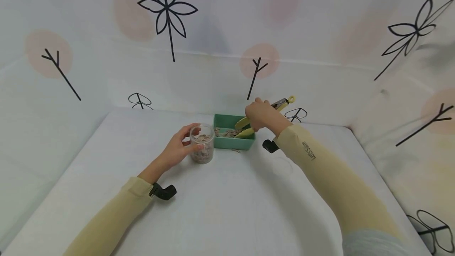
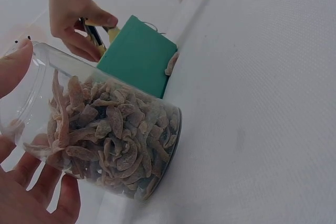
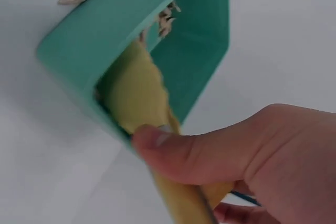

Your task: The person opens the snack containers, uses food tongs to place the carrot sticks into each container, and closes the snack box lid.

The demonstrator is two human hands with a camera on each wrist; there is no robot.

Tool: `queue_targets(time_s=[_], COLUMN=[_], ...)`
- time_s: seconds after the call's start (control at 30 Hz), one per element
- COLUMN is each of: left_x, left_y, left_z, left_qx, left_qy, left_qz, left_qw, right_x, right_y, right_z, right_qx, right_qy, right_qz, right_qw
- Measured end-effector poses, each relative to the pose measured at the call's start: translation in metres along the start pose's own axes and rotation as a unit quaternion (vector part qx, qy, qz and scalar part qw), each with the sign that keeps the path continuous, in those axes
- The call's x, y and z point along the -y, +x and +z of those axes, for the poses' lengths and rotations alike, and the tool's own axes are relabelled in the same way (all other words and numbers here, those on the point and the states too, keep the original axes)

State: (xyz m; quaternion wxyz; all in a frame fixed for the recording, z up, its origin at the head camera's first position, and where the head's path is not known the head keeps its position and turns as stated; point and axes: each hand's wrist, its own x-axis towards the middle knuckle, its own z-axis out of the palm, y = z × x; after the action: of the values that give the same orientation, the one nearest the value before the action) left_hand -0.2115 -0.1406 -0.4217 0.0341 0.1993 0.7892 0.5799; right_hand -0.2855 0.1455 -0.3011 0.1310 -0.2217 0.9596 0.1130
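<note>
A clear jar [image 1: 202, 149] stands on the table, well filled with brownish dried strips [image 2: 115, 135]. My left hand [image 1: 179, 143] grips it from the left, thumb on one side and fingers around the other. Just right of the jar is a green rectangular box [image 1: 231, 143] with more of the strips [image 1: 231, 133] inside. My right hand [image 1: 262, 114] holds yellow tongs [image 1: 243, 123] whose scalloped tips reach down into the box. In the right wrist view the thumb presses on the tongs' arm, and one tip is inside the box wall.
A loose strip [image 1: 236, 151] lies on the white table [image 1: 220, 208] in front of the box. Behind it rises a pale wall [image 1: 213, 82] with plant drawings. Small dark cameras [image 1: 165, 192] sit on the wrists.
</note>
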Motion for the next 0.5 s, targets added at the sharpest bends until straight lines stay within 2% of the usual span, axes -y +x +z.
queue_targets(time_s=[0.2,0.4,0.5], left_x=[-0.001,-0.002,-0.003], left_y=[0.0,-0.001,-0.001], left_z=[-0.001,-0.001,0.0], left_qx=[0.0,-0.003,-0.003], left_qy=[0.0,0.001,0.001], left_qz=[0.002,0.002,0.0], left_qw=[1.0,1.0,1.0], right_x=[-0.007,-0.005,-0.003], right_y=[0.006,0.011,0.014], right_z=[0.015,0.026,0.033], right_qx=[-0.036,-0.036,-0.052], right_qy=[0.038,0.081,0.09], right_qz=[-0.004,-0.012,-0.019], right_qw=[0.9986,0.996,0.9944])
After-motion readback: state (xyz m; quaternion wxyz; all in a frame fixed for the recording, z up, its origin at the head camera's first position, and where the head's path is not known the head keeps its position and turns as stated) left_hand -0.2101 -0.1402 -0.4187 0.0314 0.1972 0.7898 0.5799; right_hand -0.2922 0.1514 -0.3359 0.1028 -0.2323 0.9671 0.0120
